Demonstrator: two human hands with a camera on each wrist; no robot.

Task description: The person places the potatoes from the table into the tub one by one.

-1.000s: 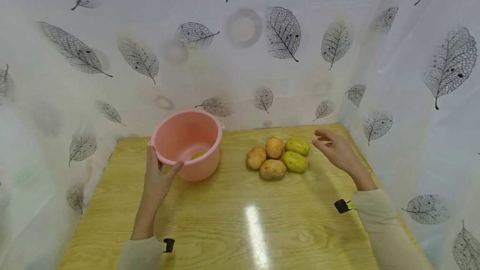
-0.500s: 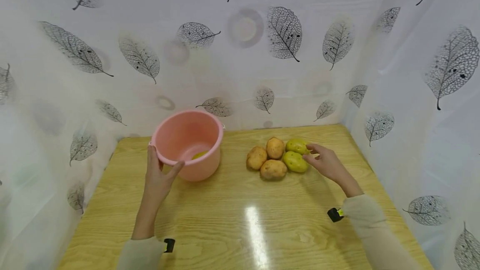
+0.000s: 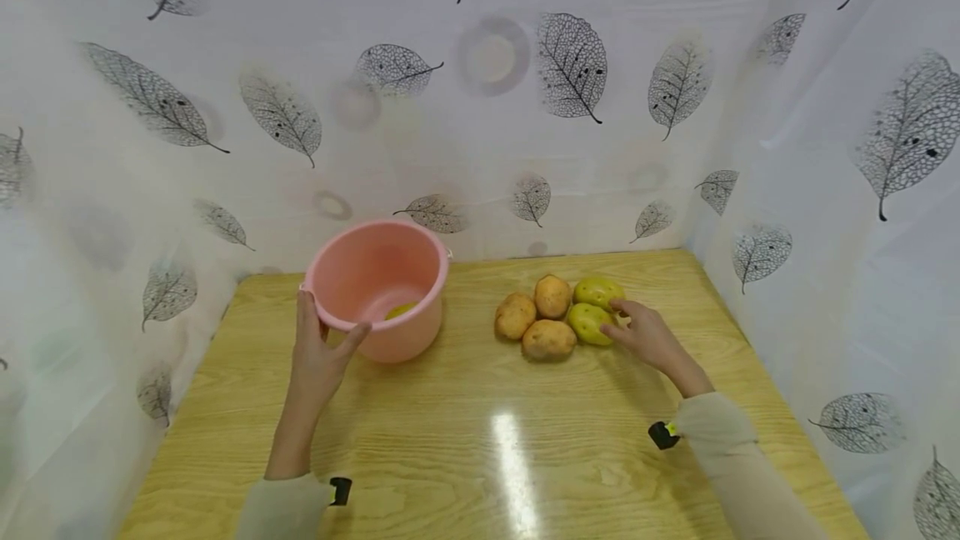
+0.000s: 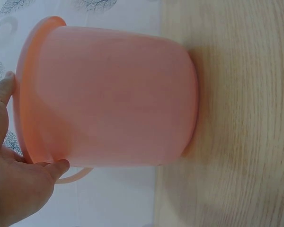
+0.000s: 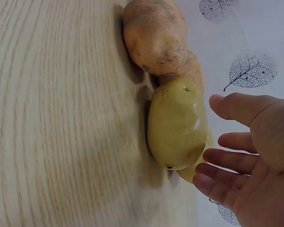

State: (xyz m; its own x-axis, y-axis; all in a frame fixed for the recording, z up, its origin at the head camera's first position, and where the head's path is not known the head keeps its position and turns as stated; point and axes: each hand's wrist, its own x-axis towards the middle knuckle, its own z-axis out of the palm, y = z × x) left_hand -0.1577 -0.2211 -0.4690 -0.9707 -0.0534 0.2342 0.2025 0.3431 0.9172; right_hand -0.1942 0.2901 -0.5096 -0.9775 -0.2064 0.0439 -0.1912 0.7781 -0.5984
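- Left hand [image 3: 315, 361]: clamping on the rim of the bucket, thumb and fingers gripping it from opposite sides.
- Bucket [image 3: 405, 342]: standing on the desk [image 3: 420, 448], left of centre in the head view, its mouth facing upward; a yellow-green object [image 3: 401, 310] is lying inside, too partly seen to identify.
- Handle [image 4: 75, 176]: showing at the lower left of the left wrist view, against the sheet [image 3: 465, 140].
- Right hand [image 3: 651, 338]: hovering at right of centre, thumb and fingertips standing apart beside the front green potato [image 3: 588, 323]; contact cannot be told.
- Rear green potato [image 3: 598, 292]: lying just beyond the front one.
- Three brown potatoes, left [image 3: 515, 317], rear [image 3: 552, 297] and front [image 3: 550, 340]: lying in a close group just left of the green pair.
- Sheet: hanging behind the desk and along both sides, bearing dark leaf prints.
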